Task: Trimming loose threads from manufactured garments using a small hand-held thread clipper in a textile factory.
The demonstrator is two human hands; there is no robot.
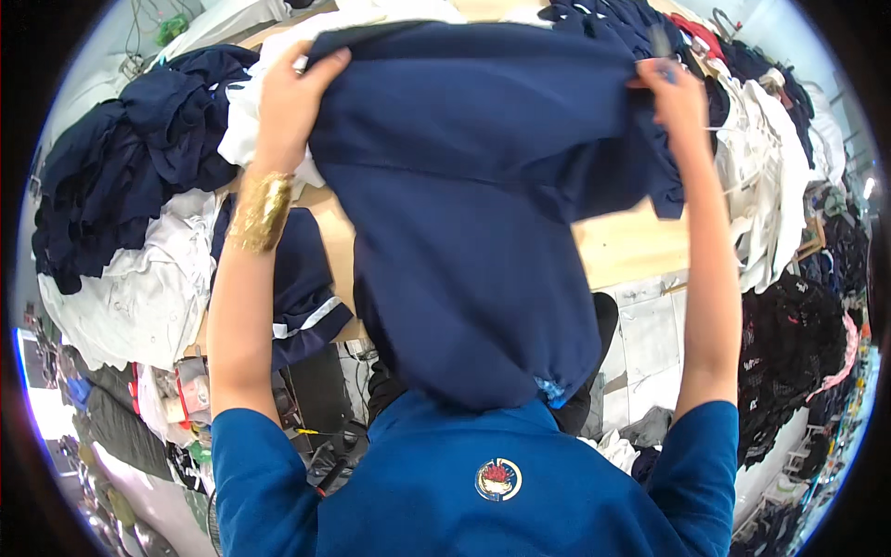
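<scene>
In the head view, I have a dark navy garment hanging from 12 o'clock down past the centre, smooth, matte cloth with a crosswise seam and a bunched lower end showing a pale-blue patch. The left hand, at 11 o'clock, pinches its upper corner, thumb over the cloth; a crinkled gold cuff wraps that wrist. The right hand, between 1 and 2 o'clock, has its fingers closed on the opposite edge, beside something small and too blurred for me to name. Rumpled navy clothes heap at 10 o'clock, limp white cloth between 2 and 3, and the smooth pale wooden table near 3.
</scene>
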